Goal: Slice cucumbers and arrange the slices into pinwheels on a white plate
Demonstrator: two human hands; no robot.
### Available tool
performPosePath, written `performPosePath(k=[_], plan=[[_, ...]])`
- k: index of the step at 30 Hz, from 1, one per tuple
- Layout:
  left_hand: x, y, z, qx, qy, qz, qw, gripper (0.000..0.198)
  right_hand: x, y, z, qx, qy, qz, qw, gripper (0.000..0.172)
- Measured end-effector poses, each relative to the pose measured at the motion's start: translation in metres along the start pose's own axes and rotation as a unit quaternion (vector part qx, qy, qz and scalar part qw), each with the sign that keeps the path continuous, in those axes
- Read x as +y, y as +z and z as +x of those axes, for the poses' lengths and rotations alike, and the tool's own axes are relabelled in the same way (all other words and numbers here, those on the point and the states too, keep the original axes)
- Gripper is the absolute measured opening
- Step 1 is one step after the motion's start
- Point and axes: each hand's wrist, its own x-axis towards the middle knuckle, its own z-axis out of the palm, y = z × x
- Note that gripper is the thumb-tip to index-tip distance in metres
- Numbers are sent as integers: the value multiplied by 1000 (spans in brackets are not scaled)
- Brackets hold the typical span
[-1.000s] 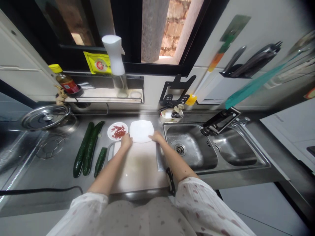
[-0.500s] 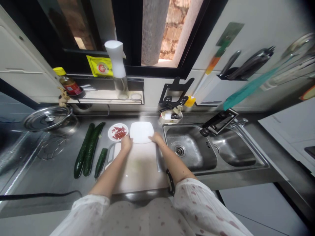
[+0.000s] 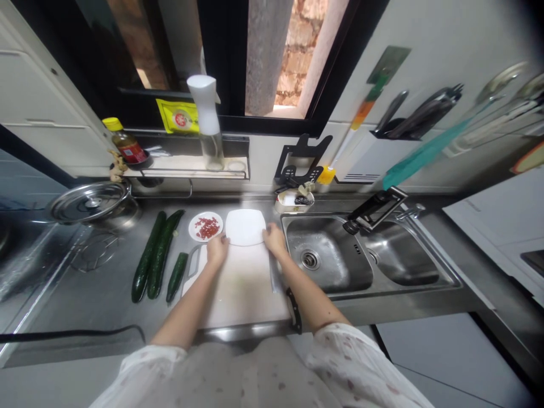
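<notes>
A white, rounded-square plate [image 3: 245,226] lies at the far end of the white cutting board [image 3: 238,294]. My left hand [image 3: 217,250] pinches its near left corner, and my right hand [image 3: 274,238] has its fingers at the right edge. Close to my left hand is a small round dish [image 3: 194,228] with chopped red pieces [image 3: 207,227] in it. Left of the board lie two long cucumbers [image 3: 147,258] and a shorter cucumber piece [image 3: 177,277]. A knife [image 3: 293,310] with a black handle rests along the board's right side, under my right forearm.
A double sink [image 3: 331,255] is set into the counter on the right. On the left stands a lidded steel pot [image 3: 96,207] beside a wire rack [image 3: 96,252]. Behind, a shelf holds a spray bottle [image 3: 208,124] and a sauce bottle [image 3: 127,144]. A seasoning box [image 3: 294,202] sits behind the sink.
The fingers of my right hand have shifted slightly up along the plate's right edge. The plate stays nearly in place, and the whole view has moved a little.
</notes>
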Motion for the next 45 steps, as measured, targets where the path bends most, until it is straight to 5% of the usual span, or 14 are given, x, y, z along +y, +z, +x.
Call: performPosePath(k=[4, 8, 11, 17, 23, 37, 41, 45], plan=[[-8, -4, -26, 23, 3, -47, 999, 34, 11, 0, -34, 110, -162, 37, 980, 41], [-23, -5, -61, 24, 18, -91, 995, 34, 32, 3, -78, 131, -232, 33, 963, 40], [-42, -11, -84, 30, 20, -110, 993, 34, 54, 3, -109, 127, -206, 26, 970, 36], [-93, -46, -89, 156, -40, 8, 987, 32, 89, -7, -155, 53, -108, -40, 992, 27], [-122, -69, -76, 100, -75, 75, 989, 40, 92, -14, -175, -1, -11, -65, 998, 27], [-124, -76, -66, 17, -89, 100, 991, 47, 91, -5, -180, -39, 32, -79, 996, 40], [-112, -79, -77, 10, -30, 12, 999, 47, 88, -8, -179, -41, 35, -66, 996, 37], [-93, -65, -95, -87, 80, -89, 989, 47, 86, -10, -178, -50, 48, -45, 997, 38]])
